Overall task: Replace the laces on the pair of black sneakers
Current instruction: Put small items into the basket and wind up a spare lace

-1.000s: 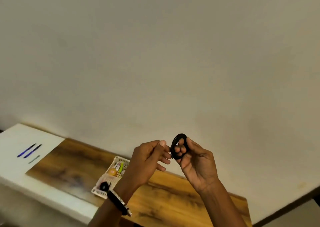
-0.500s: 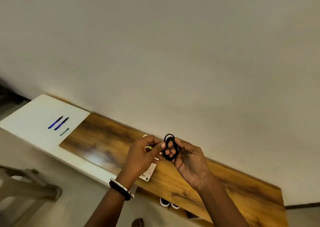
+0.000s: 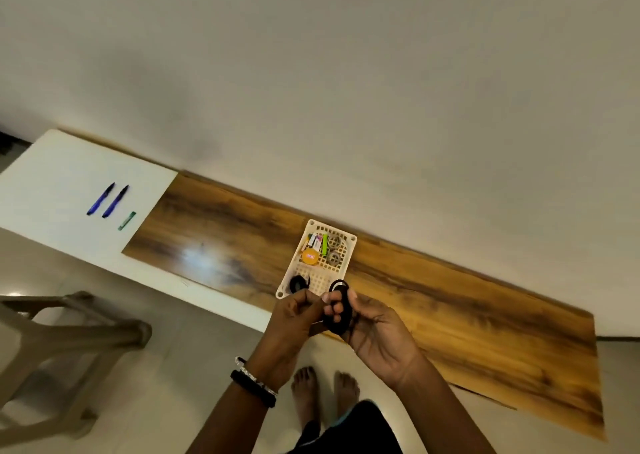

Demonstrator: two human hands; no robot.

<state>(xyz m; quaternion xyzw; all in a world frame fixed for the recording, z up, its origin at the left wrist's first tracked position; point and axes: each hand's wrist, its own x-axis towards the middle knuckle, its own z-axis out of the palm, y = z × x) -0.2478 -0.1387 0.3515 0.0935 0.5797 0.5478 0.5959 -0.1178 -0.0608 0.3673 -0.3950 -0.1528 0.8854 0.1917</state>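
A coiled black lace (image 3: 340,310) is wound round the fingers of my right hand (image 3: 372,332), which holds it in front of the table's near edge. My left hand (image 3: 294,318) pinches the coil's loose end at its left side. A second coiled black lace (image 3: 298,284) lies in the near corner of the white basket (image 3: 349,259) on the table. No sneakers are in view.
The long wooden table (image 3: 450,318) runs along the wall, with a white part (image 3: 62,183) at the left bearing two blue pens (image 3: 107,200) and a green stick (image 3: 126,221). A plastic stool (image 3: 69,336) stands at the lower left. My bare feet (image 3: 323,389) are on the floor.
The view has tilted downward, so the table, basket, stool and feet have come into sight. Both hands keep hold of the lace coil and sit lower, by the table's edge.
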